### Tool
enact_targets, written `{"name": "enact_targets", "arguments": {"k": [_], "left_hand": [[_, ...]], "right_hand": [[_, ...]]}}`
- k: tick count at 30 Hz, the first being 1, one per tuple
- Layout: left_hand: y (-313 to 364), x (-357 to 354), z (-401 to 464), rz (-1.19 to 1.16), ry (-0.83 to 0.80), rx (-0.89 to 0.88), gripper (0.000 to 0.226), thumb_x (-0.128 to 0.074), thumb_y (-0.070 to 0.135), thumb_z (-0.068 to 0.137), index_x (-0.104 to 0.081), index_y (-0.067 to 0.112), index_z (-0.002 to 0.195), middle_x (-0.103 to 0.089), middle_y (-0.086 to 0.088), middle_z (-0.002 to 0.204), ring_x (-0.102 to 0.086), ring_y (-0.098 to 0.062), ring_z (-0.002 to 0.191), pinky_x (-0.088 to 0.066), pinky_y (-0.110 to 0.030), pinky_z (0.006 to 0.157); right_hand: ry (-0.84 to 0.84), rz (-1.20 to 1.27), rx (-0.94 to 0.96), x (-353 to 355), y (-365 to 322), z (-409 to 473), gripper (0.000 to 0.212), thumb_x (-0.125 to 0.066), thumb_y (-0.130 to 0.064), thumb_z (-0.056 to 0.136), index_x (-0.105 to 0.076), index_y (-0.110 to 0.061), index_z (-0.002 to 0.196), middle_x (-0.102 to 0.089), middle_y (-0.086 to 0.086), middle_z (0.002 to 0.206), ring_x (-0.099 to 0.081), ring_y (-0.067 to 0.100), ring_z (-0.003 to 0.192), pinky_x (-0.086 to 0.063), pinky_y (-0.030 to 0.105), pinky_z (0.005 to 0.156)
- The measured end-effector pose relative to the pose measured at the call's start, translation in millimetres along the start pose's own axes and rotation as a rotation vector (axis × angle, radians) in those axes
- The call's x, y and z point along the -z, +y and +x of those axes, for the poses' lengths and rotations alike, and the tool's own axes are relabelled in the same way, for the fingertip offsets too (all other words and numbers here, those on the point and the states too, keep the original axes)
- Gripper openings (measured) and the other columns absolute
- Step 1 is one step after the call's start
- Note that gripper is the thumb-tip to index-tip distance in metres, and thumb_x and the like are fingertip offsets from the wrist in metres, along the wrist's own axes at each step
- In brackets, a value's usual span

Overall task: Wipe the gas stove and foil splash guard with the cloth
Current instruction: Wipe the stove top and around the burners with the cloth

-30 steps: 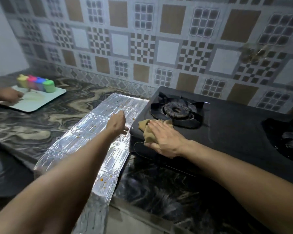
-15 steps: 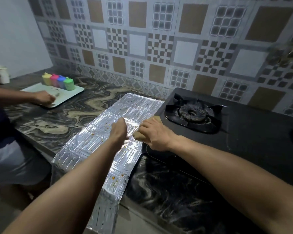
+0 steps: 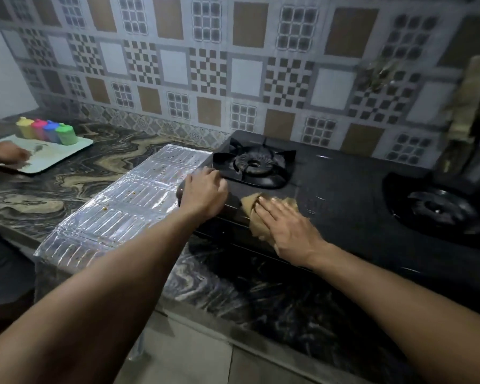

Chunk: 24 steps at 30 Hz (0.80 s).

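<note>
A kitchen wall of patterned grey, white and brown tiles runs behind a dark marbled countertop on which a black gas stove sits. The stove serves as the landmark here: its left burner lies toward the wall, and a second burner shows at its right end. Flat on the counter just left of the stove, touching its left edge, lies the foil splash guard, silver and creased, with small brown spots on it; its near end hangs over the counter's front edge. The left hand rests at the stove's front left corner, its fingers curled over that edge, so it grasps the stove's corner rather than the foil. The right hand lies flat with straight fingers pressing the tan cloth onto the stove's top near its front edge, right of the left hand and in front of the left burner. Well to the left of the stove, a pale tray carries four small containers in yellow, pink, blue and green, and another person's hand rests on that tray.
</note>
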<state>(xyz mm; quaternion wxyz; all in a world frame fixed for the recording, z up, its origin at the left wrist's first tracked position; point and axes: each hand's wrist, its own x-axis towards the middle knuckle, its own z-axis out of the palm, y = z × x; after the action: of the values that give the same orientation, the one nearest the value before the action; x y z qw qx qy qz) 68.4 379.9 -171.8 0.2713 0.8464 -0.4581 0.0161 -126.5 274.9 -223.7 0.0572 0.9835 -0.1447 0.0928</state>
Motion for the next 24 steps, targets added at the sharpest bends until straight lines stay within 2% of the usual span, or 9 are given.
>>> {"name": "enact_targets", "arguments": {"k": [3,6,10,12,14,17,19,21,24], "left_hand": [[44.3,-20.4,-17.9,0.076,-0.047,-0.158,0.045,-0.031,0.030,0.093,-0.064,0.009,0.115,-0.059,-0.007,0.130,-0.046,-0.021,0.127,-0.024,-0.045,0.111],[83.5,-39.2,-37.3,0.095,-0.119,-0.246,0.038,-0.037,0.025,0.097,-0.060,0.009,0.124,-0.054,-0.005,0.139,-0.031,-0.016,0.141,-0.017,-0.045,0.116],[127.8,-54.7,-61.5,0.100,-0.190,-0.359,0.042,-0.035,0.025,0.099,-0.054,0.011,0.134,-0.047,-0.002,0.147,-0.022,-0.013,0.146,-0.010,-0.045,0.119],[147.1,-62.5,-71.6,0.104,-0.207,-0.414,0.040,-0.035,0.025,0.099,-0.055,0.011,0.132,-0.048,-0.001,0.146,-0.023,-0.014,0.146,-0.010,-0.045,0.118],[161.0,-69.9,-78.9,0.116,-0.214,-0.465,0.037,-0.036,0.024,0.098,-0.058,0.012,0.125,-0.050,-0.001,0.142,-0.025,-0.015,0.145,-0.012,-0.047,0.118],[176.7,-81.1,-86.6,0.163,-0.257,-0.527,0.036,-0.034,0.026,0.098,-0.058,0.015,0.123,-0.050,0.001,0.142,-0.024,-0.015,0.146,-0.011,-0.051,0.118],[182.5,-88.9,-89.9,0.203,-0.281,-0.512,0.040,-0.032,0.029,0.099,-0.058,0.015,0.125,-0.049,0.002,0.143,-0.023,-0.014,0.146,-0.010,-0.051,0.118],[186.6,-94.5,-91.5,0.232,-0.277,-0.464,0.043,-0.029,0.033,0.099,-0.058,0.014,0.126,-0.049,0.002,0.144,-0.023,-0.013,0.146,-0.010,-0.052,0.118],[192.8,-95.5,-90.6,0.304,-0.295,-0.425,0.050,-0.024,0.037,0.099,-0.058,0.014,0.129,-0.049,0.003,0.144,-0.019,-0.013,0.146,-0.006,-0.054,0.118]], "right_hand": [[0.023,-0.035,-0.109,3.0,21.1,-44.7,0.067,-0.062,-0.028,0.088,-0.037,-0.004,0.146,-0.037,0.017,0.152,-0.037,0.038,0.138,-0.024,0.047,0.116],[0.034,-0.054,-0.182,11.6,41.3,-86.5,0.064,-0.060,-0.030,0.084,-0.046,-0.001,0.139,-0.049,0.020,0.142,-0.050,0.041,0.127,-0.039,0.052,0.108],[0.036,-0.082,-0.292,19.1,67.9,-139.6,0.066,-0.062,-0.032,0.082,-0.047,-0.001,0.138,-0.052,0.019,0.140,-0.052,0.040,0.126,-0.041,0.053,0.105],[0.038,-0.097,-0.358,22.2,82.4,-166.1,0.067,-0.051,-0.043,0.083,-0.050,-0.002,0.136,-0.054,0.018,0.138,-0.054,0.039,0.124,-0.044,0.053,0.103],[0.007,-0.096,-0.421,26.7,94.8,-188.3,0.073,-0.042,-0.051,0.083,-0.048,-0.003,0.138,-0.053,0.017,0.140,-0.052,0.039,0.126,-0.042,0.053,0.104],[-0.025,-0.106,-0.519,32.6,112.3,-219.6,0.076,-0.057,-0.045,0.085,-0.036,-0.006,0.146,-0.038,0.015,0.152,-0.037,0.037,0.137,-0.027,0.050,0.114],[-0.046,-0.138,-0.589,35.9,121.9,-238.5,0.081,-0.062,-0.044,0.086,-0.029,-0.008,0.150,-0.030,0.012,0.156,-0.030,0.036,0.140,-0.020,0.049,0.116],[-0.065,-0.173,-0.672,40.8,130.4,-257.7,0.084,-0.062,-0.049,0.085,-0.027,-0.009,0.150,-0.029,0.011,0.156,-0.029,0.036,0.140,-0.020,0.049,0.115],[-0.055,-0.209,-0.778,47.4,142.4,-283.5,0.086,-0.063,-0.058,0.081,-0.035,-0.009,0.146,-0.036,0.014,0.152,-0.035,0.040,0.134,-0.026,0.052,0.111]]}}
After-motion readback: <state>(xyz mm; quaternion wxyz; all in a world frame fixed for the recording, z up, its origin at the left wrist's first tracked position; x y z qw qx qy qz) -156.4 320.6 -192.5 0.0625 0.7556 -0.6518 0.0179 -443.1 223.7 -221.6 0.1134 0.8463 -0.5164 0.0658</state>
